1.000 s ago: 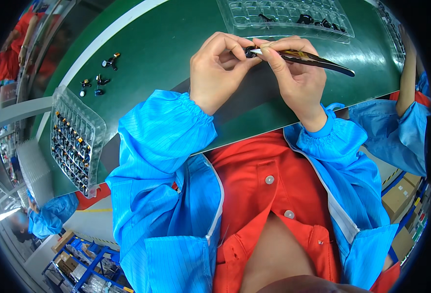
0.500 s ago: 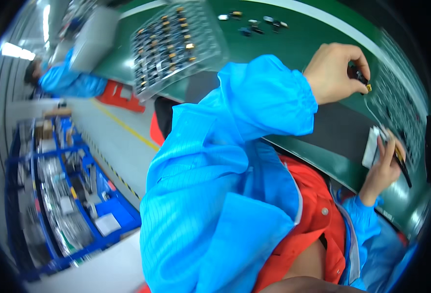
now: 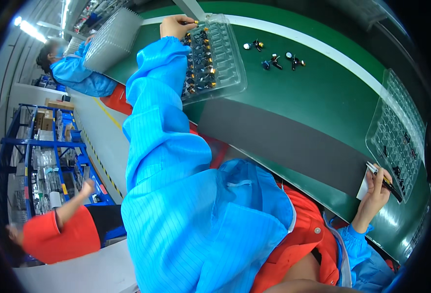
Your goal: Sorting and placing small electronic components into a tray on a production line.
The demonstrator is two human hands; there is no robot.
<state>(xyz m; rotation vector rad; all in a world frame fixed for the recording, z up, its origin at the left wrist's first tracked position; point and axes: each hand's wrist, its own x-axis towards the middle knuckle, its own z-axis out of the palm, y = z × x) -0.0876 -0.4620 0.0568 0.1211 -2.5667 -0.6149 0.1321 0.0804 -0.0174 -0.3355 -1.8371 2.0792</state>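
Note:
My left hand (image 3: 174,27) reaches to the far end of a clear plastic tray (image 3: 232,61). Its fingers pinch a small black part with a gold end, mostly hidden by the fingertips. Rows of similar small black-and-gold parts (image 3: 201,61) fill the tray's left side, while its right-hand pockets look bare. At the right, my right hand (image 3: 374,196) is closed around slim black tweezers (image 3: 387,184) with silvery tips. A white sheet or cloth (image 3: 362,189) shows beside that hand.
Several loose small parts (image 3: 276,61) lie on the green table (image 3: 313,97). A dark grey mat (image 3: 284,141) runs along the near edge. Another clear tray (image 3: 396,132) with a few dark parts stands right. One person (image 3: 71,68) sits far left; another in red (image 3: 64,234) is lower left.
My left hand has swung from the right side over to the filled tray at the left, still pinching the small part. A person in red has come into view at lower left.

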